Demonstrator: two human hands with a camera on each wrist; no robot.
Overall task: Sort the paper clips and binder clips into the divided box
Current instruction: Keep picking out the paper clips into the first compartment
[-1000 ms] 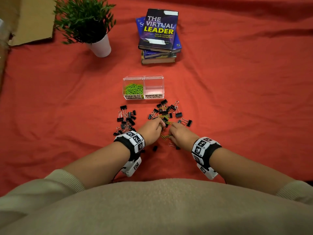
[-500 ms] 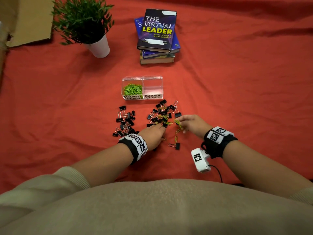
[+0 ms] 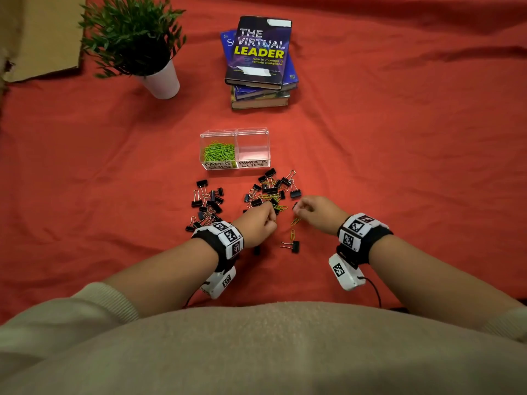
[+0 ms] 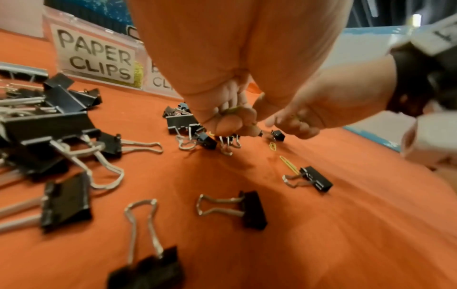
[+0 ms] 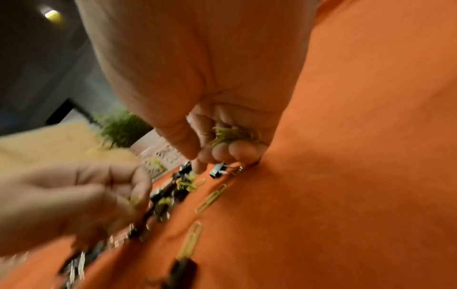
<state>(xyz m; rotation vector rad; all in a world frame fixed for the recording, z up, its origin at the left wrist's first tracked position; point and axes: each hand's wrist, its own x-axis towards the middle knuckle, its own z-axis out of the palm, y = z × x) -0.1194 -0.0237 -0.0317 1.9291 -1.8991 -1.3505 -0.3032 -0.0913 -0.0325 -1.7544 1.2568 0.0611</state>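
Observation:
The clear divided box stands ahead of my hands; its "PAPER CLIPS" side holds green paper clips, and its "BINDER CLIPS" side shows nothing inside. Black binder clips lie in a left pile and in a right pile mixed with paper clips. My left hand sits at the right pile's near edge, fingers curled round green paper clips. My right hand is just to its right, gripping a bunch of paper clips in curled fingers.
Two loose paper clips and a single binder clip lie on the red cloth between my wrists. A potted plant stands far left, a stack of books behind the box, and cardboard at the far left corner.
My right hand moved from near my body up and right to the right pile's edge, its wrist turning over. My left hand stayed at the pile, shifting only slightly.

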